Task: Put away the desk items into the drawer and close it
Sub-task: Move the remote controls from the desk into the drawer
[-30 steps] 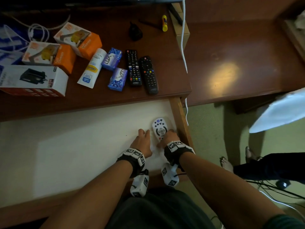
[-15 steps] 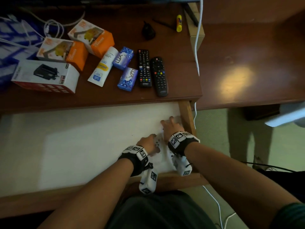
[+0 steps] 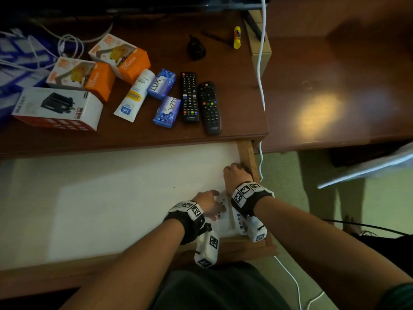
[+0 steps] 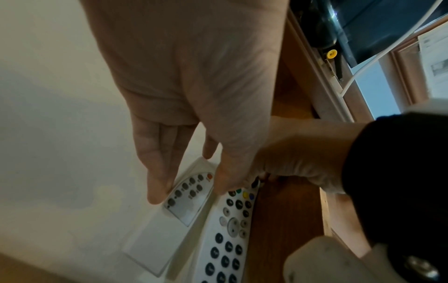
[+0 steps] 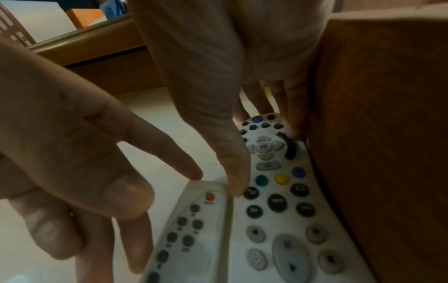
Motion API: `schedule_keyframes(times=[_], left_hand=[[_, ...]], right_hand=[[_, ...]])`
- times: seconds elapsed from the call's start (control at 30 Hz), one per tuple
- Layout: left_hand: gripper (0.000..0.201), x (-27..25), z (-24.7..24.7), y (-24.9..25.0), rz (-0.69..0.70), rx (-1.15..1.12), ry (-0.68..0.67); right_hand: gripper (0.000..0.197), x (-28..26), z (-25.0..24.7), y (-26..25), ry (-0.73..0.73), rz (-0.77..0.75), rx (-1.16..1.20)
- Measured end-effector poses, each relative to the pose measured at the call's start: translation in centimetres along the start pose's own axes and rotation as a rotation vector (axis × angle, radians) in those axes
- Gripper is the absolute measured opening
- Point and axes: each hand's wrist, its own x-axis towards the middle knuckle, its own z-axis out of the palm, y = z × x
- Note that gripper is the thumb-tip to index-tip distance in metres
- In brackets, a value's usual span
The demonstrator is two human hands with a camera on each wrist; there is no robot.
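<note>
A: Where are the hands at this moment?

B: Both are inside the open drawer (image 3: pixel 125 198), at its right end. The left hand (image 3: pixel 207 203) lies over a small white remote (image 4: pixel 186 197); its fingers (image 4: pixel 155 172) are almost straight and touch the left edge of this remote. They are not curled around it.

A: And the right one?

B: The right hand (image 3: pixel 235 175) is further from the person, close to the wooden side wall (image 3: pixel 245 157) of the drawer. It reaches down on a bigger white remote (image 5: pixel 278 201) with coloured buttons. The thumb touches the left side of this remote and the other fingers go down at its far end, beside the wall. I think the hand holds it by the sides, but the picture is blurred there, so I am not fully sure.

A: How do the two remotes lie?

B: Side by side on the white bottom of the drawer, touching or almost touching. The bigger one is against the right wall, the small one is at its left.

A: What is on the desk (image 3: pixel 234 68)?

B: Two black remotes (image 3: pixel 200 101) side by side near the front edge, two blue soap packets (image 3: pixel 164 97), a white tube (image 3: pixel 135 95), two orange boxes (image 3: pixel 100 66), a white box (image 3: pixel 58 108), a yellow glue stick (image 3: pixel 237 38) and a white cable (image 3: pixel 260 70) at the right side.
</note>
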Motion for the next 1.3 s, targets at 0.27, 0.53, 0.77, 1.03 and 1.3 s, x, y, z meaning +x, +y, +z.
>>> schedule_keyframes(times=[0.27, 0.53, 0.77, 1.03, 1.3], left_hand=[[0.066, -0.3, 0.5, 0.7, -0.014, -0.022, -0.074], [0.071, -0.7, 0.5, 0.2, 0.013, 0.060, -0.093], [0.039, -3.4, -3.7, 3.0, 0.253, 0.169, 0.269], [0.014, -7.0, -12.8, 9.1, 0.645, 0.051, 0.755], [0.049, -4.8, -16.4, 11.0, 0.402, 0.522, 0.910]], right_hand=[[0.041, -0.8, -0.7, 1.0, -0.007, -0.063, 0.131], [0.022, -1.6, -2.6, 2.0, 0.003, -0.138, 0.198], [0.021, -1.9, -5.5, 2.0, 0.185, -0.138, 0.381], [0.008, -0.3, -12.0, 0.5, 0.774, -0.208, 0.698], [0.052, 2.9, -12.4, -1.7, 0.661, -0.262, 0.484]])
